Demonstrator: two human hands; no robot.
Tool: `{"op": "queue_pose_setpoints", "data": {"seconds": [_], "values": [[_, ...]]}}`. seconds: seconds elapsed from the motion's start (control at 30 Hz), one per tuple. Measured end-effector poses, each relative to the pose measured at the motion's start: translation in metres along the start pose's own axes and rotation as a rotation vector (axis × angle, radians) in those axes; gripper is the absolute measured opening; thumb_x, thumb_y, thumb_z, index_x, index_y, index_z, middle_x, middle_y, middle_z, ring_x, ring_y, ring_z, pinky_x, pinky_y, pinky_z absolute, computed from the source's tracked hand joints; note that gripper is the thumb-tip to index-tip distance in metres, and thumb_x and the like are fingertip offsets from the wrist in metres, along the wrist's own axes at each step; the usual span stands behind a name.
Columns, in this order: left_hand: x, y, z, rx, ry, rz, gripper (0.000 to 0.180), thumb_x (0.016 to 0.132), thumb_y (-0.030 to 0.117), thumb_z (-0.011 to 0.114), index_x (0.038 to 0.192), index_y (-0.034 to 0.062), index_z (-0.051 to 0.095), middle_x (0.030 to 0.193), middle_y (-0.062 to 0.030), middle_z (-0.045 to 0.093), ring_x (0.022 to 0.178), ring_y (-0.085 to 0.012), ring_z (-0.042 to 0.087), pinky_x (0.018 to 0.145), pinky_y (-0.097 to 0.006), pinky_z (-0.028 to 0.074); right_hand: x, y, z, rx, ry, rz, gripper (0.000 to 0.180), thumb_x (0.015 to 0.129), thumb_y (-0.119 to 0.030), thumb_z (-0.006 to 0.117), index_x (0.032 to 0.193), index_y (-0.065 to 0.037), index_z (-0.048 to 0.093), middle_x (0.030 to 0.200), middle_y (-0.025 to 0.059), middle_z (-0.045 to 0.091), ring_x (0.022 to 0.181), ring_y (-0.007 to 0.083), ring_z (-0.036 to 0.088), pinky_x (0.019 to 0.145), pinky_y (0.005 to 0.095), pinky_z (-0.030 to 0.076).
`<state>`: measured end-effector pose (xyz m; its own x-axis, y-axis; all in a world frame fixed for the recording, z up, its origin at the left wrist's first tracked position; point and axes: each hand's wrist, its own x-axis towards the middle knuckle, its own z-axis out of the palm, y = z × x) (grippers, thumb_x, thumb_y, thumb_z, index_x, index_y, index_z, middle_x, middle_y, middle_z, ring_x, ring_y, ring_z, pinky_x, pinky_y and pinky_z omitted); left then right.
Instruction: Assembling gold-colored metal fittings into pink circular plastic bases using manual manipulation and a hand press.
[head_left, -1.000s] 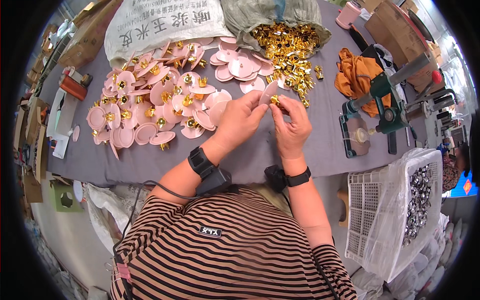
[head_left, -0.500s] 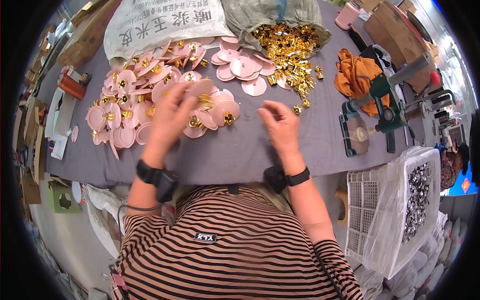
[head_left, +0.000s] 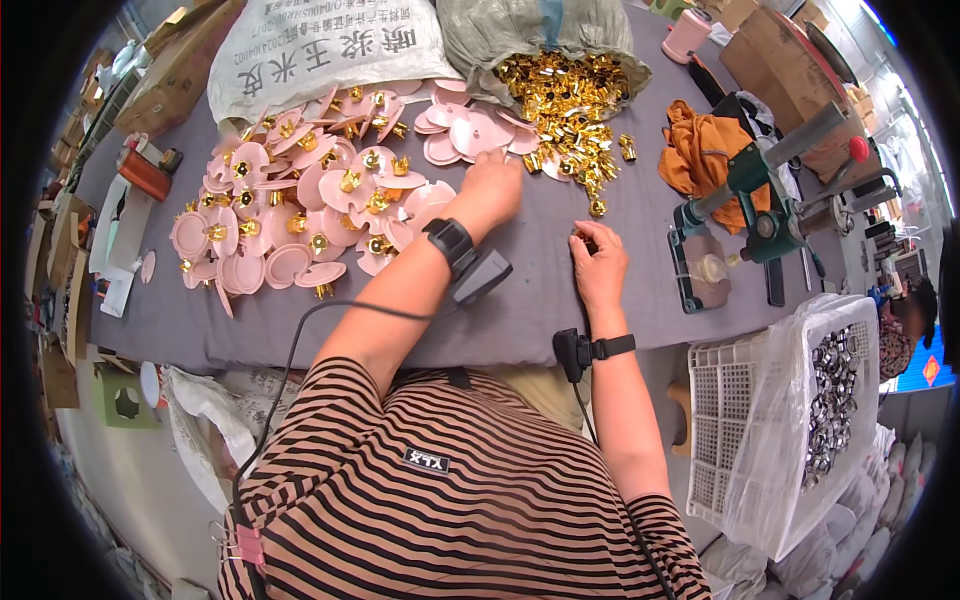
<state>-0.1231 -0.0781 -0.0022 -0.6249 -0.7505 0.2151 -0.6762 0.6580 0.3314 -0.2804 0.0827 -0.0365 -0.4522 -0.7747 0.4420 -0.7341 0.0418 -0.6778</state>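
My left hand reaches to the near edge of a small heap of flat pink discs. Its bent fingers close at a pink disc, largely covered by the hand. Farther right, my right hand is raised above the cloth, thumb and fingers pinched on a small gold crown-shaped piece, mostly hidden and dark in shadow. Beyond it, a heap of gold crown-shaped pieces spills from a greenish sack. To the left lies a large pile of pink discs fitted with gold crowns.
A white printed sack lies behind the pile. At right stand a green hand press, an orange cloth and a pink spool. A white plastic crate of metal rings stands beside the table. A cable runs along my left arm.
My left hand has left the assembled pile, where a pink disc now rests, and moved right to the loose discs. My right hand has closed; a gold piece near it is gone from the cloth.
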Motion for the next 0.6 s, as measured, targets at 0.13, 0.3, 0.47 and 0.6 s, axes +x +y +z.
{"op": "queue_pose_setpoints", "data": {"seconds": [0.13, 0.3, 0.47, 0.6], "values": [[-0.011, 0.001, 0.015, 0.008, -0.036, 0.088, 0.026, 0.079, -0.002, 0.054, 0.103, -0.0075, 0.063, 0.119, -0.0283, 0.060, 0.116, -0.0441, 0.056, 0.101, -0.045, 0.047, 0.000, 0.004, -0.003, 0.149, 0.000, 0.070, 0.021, 0.080, -0.005, 0.073, 0.101, -0.006, 0.073, 0.103, 0.0069, 0.071, 0.095, 0.0225, 0.064, 0.085, 0.0351, 0.054], [-0.068, 0.017, 0.019, -0.146, 0.054, 0.356, 0.038, 0.080, -0.001, 0.059, 0.118, -0.0043, 0.062, 0.124, -0.0232, 0.060, 0.119, -0.0415, 0.055, 0.102, -0.046, 0.046, 0.003, 0.006, -0.003, 0.183, 0.010, 0.074, 0.020, 0.080, -0.004, 0.073, 0.100, -0.005, 0.074, 0.101, 0.0069, 0.071, 0.092, 0.0216, 0.064, 0.083, 0.0340, 0.054], [-0.067, 0.021, 0.009, -0.286, 0.139, 0.057, 0.042, 0.085, 0.009, 0.066, 0.125, 0.0002, 0.060, 0.129, -0.0202, 0.060, 0.122, -0.0409, 0.054, 0.103, -0.045, 0.045, 0.005, 0.009, -0.005, 0.254, -0.011, 0.165, 0.020, 0.080, -0.005, 0.074, 0.100, -0.005, 0.074, 0.099, 0.0068, 0.071, 0.088, 0.0207, 0.065, 0.081, 0.0336, 0.054], [-0.056, 0.038, 0.013, -0.280, 0.030, 0.031, 0.055, 0.080, 0.017, 0.075, 0.130, 0.0013, 0.057, 0.117, -0.0190, 0.063, 0.111, -0.0393, 0.056, 0.098, -0.046, 0.046, 0.004, 0.009, -0.003, 0.223, -0.020, 0.135, 0.020, 0.080, -0.006, 0.074, 0.100, -0.005, 0.074, 0.098, 0.0068, 0.071, 0.087, 0.0204, 0.065, 0.080, 0.0335, 0.054]]}}
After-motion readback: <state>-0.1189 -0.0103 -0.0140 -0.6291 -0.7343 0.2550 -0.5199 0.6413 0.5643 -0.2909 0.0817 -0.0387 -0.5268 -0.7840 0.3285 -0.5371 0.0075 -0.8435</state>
